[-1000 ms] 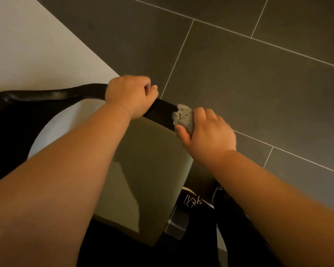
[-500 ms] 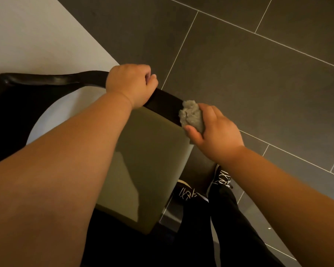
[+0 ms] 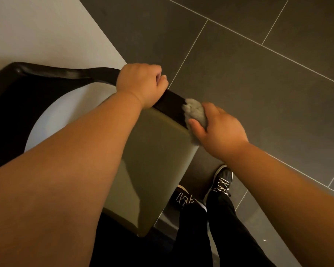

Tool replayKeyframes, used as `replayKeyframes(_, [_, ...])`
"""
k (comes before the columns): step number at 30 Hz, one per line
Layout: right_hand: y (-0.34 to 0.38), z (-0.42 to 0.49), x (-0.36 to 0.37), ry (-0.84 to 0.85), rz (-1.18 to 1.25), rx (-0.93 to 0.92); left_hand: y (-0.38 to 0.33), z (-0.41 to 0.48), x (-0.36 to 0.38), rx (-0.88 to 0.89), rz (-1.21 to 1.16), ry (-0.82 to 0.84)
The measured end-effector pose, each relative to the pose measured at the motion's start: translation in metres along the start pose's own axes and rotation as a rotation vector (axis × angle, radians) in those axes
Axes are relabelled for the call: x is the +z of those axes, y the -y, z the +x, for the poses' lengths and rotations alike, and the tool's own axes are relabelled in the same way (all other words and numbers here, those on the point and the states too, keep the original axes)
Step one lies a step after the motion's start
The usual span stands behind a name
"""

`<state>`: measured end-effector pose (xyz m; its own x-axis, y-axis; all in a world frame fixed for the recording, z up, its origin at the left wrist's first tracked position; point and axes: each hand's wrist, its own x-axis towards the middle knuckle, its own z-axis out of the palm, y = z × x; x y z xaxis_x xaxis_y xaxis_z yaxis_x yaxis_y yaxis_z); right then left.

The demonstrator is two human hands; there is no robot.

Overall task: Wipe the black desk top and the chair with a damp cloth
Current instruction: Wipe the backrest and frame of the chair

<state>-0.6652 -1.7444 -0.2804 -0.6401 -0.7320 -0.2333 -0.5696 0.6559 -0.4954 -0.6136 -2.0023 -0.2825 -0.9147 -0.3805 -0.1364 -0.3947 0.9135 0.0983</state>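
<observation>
Nearest, beside the front corner of the chair [image 3: 152, 160], two black shoes [image 3: 222, 182] with white laces stand on the dark tiled floor [image 3: 258, 93]. On the chair's black rail [image 3: 170, 103], the left hand [image 3: 141, 83] has its fingers clenched round the bar. Just beside it, at the rail's end, the right hand [image 3: 220, 130] has fingers grasping a bunched grey cloth [image 3: 196, 112], pressed against the rail. Beyond the chair lies a pale surface [image 3: 37, 31].

The left hand [image 3: 141, 84] clenches — right hand [image 3: 221, 131] curls.
</observation>
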Motion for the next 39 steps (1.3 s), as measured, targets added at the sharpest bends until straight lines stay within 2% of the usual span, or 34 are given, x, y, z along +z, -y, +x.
replayKeyframes(3, [-0.008, -0.022, 0.003, -0.009, 0.027, 0.061, 0.003, -0.001, 0.002, 0.008, -0.010, -0.011])
replayKeyframes(6, [0.015, 0.007, 0.006, -0.007, -0.097, 0.085, 0.002, -0.001, 0.002, 0.012, -0.007, -0.019])
replayKeyframes(9, [0.047, 0.054, 0.011, 0.068, -0.174, 0.007, 0.000, 0.001, 0.003, 0.004, 0.004, -0.024])
replayKeyframes(12, [0.058, 0.071, 0.013, 0.066, -0.150, -0.083, 0.003, 0.001, 0.005, -0.011, 0.012, -0.037])
replayKeyframes(20, [-0.003, -0.025, 0.002, -0.003, 0.030, 0.072, 0.007, 0.001, 0.007, -0.018, -0.015, -0.028])
replayKeyframes(23, [0.009, -0.010, 0.007, -0.003, -0.087, 0.094, 0.005, 0.000, 0.005, -0.044, 0.022, -0.011])
replayKeyframes(26, [0.041, 0.036, 0.012, 0.047, -0.220, 0.053, 0.001, -0.003, 0.002, -0.140, 0.073, -0.027])
replayKeyframes(29, [0.061, 0.058, 0.018, 0.099, -0.219, -0.093, 0.000, -0.014, 0.008, -0.265, -0.005, -0.073])
replayKeyframes(31, [0.054, 0.049, 0.013, 0.098, -0.236, -0.156, 0.002, -0.025, 0.014, -0.287, -0.067, -0.091])
replayKeyframes(34, [0.023, 0.007, 0.005, 0.066, -0.340, -0.164, 0.008, -0.054, 0.015, -0.243, -0.107, 0.001])
replayKeyframes(39, [0.010, -0.038, 0.008, 0.138, -0.362, -0.013, 0.012, -0.109, 0.009, -0.199, -0.116, 0.182])
